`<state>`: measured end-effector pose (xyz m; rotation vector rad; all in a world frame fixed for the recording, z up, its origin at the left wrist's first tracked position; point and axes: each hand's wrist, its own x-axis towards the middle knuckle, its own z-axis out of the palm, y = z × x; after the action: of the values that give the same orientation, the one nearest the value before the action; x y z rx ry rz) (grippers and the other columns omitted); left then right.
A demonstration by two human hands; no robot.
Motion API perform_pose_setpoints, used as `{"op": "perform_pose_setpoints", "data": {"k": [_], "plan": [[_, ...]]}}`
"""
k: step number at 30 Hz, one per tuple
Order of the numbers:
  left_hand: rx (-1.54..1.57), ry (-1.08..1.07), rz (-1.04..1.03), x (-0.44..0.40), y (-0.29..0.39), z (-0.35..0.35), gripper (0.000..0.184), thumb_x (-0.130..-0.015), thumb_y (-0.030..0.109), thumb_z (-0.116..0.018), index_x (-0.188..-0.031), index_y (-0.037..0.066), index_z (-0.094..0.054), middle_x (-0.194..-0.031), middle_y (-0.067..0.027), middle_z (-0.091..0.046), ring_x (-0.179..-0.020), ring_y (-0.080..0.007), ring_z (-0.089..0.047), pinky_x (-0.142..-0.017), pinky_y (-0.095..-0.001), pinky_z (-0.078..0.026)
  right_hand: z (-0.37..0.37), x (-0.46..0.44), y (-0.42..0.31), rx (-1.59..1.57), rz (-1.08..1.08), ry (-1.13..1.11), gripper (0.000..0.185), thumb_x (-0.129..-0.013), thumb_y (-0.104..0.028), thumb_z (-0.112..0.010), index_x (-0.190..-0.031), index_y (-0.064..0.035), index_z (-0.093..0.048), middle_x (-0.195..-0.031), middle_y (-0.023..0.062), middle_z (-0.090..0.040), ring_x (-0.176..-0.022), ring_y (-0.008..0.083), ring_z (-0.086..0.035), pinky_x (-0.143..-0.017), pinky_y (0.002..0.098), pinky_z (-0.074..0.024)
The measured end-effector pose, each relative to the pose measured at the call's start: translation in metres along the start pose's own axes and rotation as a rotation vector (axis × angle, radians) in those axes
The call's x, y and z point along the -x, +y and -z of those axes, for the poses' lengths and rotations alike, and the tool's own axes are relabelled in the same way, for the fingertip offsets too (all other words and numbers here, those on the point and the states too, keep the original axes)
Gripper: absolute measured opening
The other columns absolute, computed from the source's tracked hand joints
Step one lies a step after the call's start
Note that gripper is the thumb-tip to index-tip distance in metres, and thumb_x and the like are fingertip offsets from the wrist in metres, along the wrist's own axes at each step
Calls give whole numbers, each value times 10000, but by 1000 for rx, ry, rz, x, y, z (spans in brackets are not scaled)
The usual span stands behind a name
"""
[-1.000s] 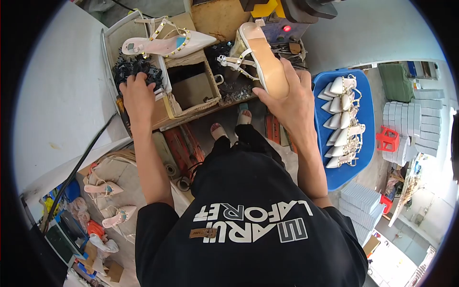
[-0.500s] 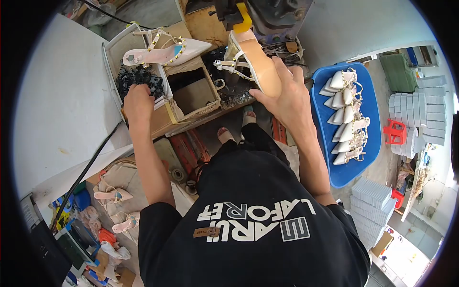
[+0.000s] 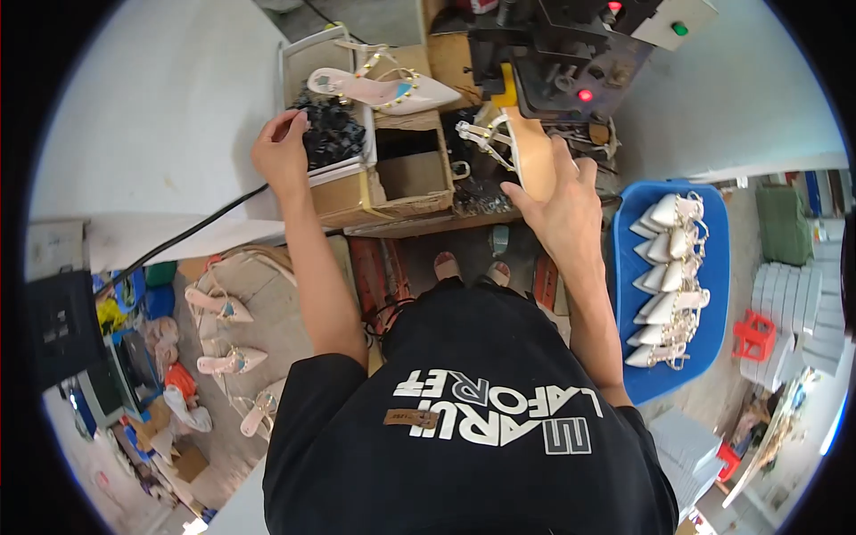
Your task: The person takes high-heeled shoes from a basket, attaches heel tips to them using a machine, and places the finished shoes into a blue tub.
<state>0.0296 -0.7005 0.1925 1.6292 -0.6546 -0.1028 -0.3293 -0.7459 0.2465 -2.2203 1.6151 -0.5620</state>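
My right hand (image 3: pixel 566 209) grips a white studded strappy shoe (image 3: pixel 533 156) with its tan sole turned up. One end of the shoe is up against the dark machine (image 3: pixel 571 80), by a yellow part (image 3: pixel 508 86). At the left edge of a white box (image 3: pixel 367 147), my left hand (image 3: pixel 282 153) is closed in a pinch, beside a heap of small black pieces (image 3: pixel 334 134). What its fingertips hold, if anything, is too small to make out. Another white pointed shoe (image 3: pixel 392 92) with gold studs lies across the box, above the heap.
To the right stands a blue tub (image 3: pixel 713 330) with several white pointed shoes. A worn cardboard box (image 3: pixel 410 178) sits between the white box and the machine. More shoes (image 3: pixel 234 359) lie at lower left. A black cable (image 3: pixel 196 227) runs along the left.
My left hand has come up out of the black pieces to the box's left edge, fingertips pinched. My right hand still holds the shoe at the machine. The camera view has shifted.
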Motion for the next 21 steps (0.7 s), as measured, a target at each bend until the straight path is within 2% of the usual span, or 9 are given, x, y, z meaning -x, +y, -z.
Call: {"op": "perform_pose_setpoints", "data": {"k": [1, 2, 4, 6, 8, 12, 13, 16, 21], "plan": [[260, 40, 105, -2, -9, -1, 192, -853, -4, -716, -1016, -89, -660, -916, -156, -686, -849, -226, -679, -787, -266, -564, -1, 0, 1, -2, 9, 13, 821, -728, -381, -834, -1396, -68, -474, -1136, 229, -529, -979, 418, -625, -819, 458, -534], [249, 55, 96, -6, -19, -2, 192, -853, -4, -716, -1016, -89, -660, -916, -156, -686, -849, -226, -679, -787, -266, -564, -1, 1, 2, -4, 15, 28, 824, -732, -390, -831, -1398, -68, -466, -1136, 227, -526, -980, 419, -623, -815, 460, -534], [1008, 157, 344, -11, -28, -4, 277, -883, -43, -670, -1131, -109, -564, -1032, -192, -622, -971, -261, -642, -848, -293, -569, 0, 2, 2, -9, 40, 25, 834, -740, -421, -826, -1398, -69, -453, -1136, 225, -521, -983, 420, -621, -807, 463, -535], [1210, 165, 391, -14, -31, -4, 276, -920, -41, -612, -1163, -115, -504, -1071, -198, -563, -977, -277, -605, -819, -295, -557, 4, 2, 0, 17, 30, 2, 836, -750, -463, -811, -1394, -70, -450, -1140, 228, -521, -987, 427, -618, -822, 470, -531], [1476, 204, 690, -1, -7, -7, 227, -933, -30, -580, -1135, -115, -521, -1009, -194, -563, -860, -270, -587, -735, -285, -536, 0, -3, 4, 42, 80, 35, 856, -753, -514, -793, -1399, -67, -454, -1170, 226, -511, -994, 430, -616, -855, 470, -520], [1399, -198, 701, 19, -13, -16, 198, -916, -26, -582, -1096, -100, -543, -929, -183, -564, -783, -234, -550, -663, -279, -506, -1, -15, 6, -33, 103, 18, 776, -772, -441, -780, -1372, -30, -509, -1135, 244, -578, -998, 413, -624, -886, 443, -504], [1273, -213, 752, 33, 2, -28, 182, -906, 13, -585, -1062, -79, -561, -896, -142, -595, -721, -211, -571, -570, -258, -461, 0, -18, 6, -96, 85, -13, 741, -775, -404, -777, -1357, -16, -532, -1110, 252, -605, -997, 406, -628, -888, 433, -502], [1167, -433, 804, 86, 2, -63, 145, -940, -2, -537, -1068, -67, -552, -965, -180, -622, -742, -207, -587, -635, -255, -516, 1, -18, 6, -104, 98, 8, 692, -766, -345, -768, -1329, 0, -561, -1057, 266, -637, -1003, 401, -633, -889, 423, -500], [1022, -451, 809, 135, -24, -101, 147, -1013, 91, -520, -1077, -39, -541, -1069, -206, -641, -798, -190, -625, -698, -279, -543, 2, -18, 5, -132, 37, -13, 720, -739, -369, -787, -1331, -23, -566, -1083, 269, -629, -1005, 413, -636, -885, 440, -506]]}}
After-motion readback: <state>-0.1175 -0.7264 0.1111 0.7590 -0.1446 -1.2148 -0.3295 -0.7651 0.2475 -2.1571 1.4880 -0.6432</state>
